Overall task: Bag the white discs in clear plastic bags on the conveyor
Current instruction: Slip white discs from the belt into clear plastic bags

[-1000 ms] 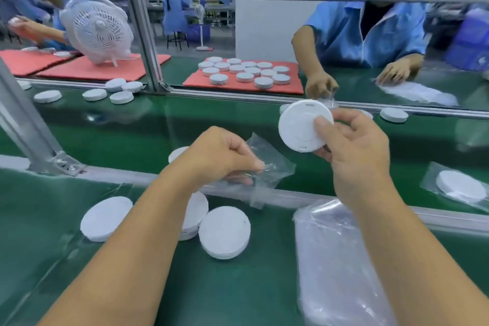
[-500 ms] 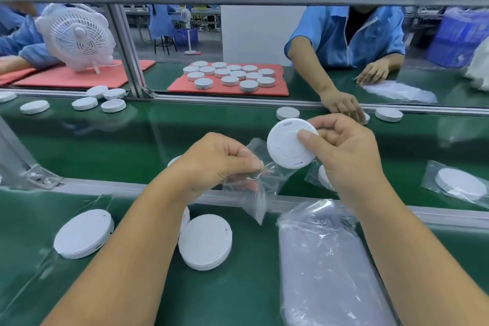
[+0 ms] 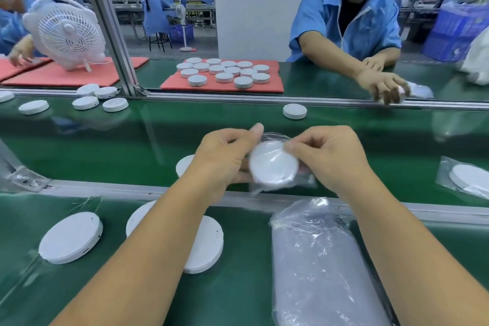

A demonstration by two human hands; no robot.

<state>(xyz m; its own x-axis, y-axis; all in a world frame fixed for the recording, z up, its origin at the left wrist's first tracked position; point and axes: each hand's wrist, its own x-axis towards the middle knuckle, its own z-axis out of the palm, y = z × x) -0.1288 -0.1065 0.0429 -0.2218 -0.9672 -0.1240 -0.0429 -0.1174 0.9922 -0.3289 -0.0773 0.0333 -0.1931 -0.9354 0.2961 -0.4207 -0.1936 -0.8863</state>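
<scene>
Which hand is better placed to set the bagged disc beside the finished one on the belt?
Probably the right hand: it pinches the clear bag around the disc, and the finished bagged disc lies on its side.

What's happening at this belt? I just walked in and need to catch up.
A person is bagging white discs. Both hands, left and right, hold one disc already inside a clear bag, pinching the bag at its top. More loose discs and a stack of empty bags lie nearby.
</scene>
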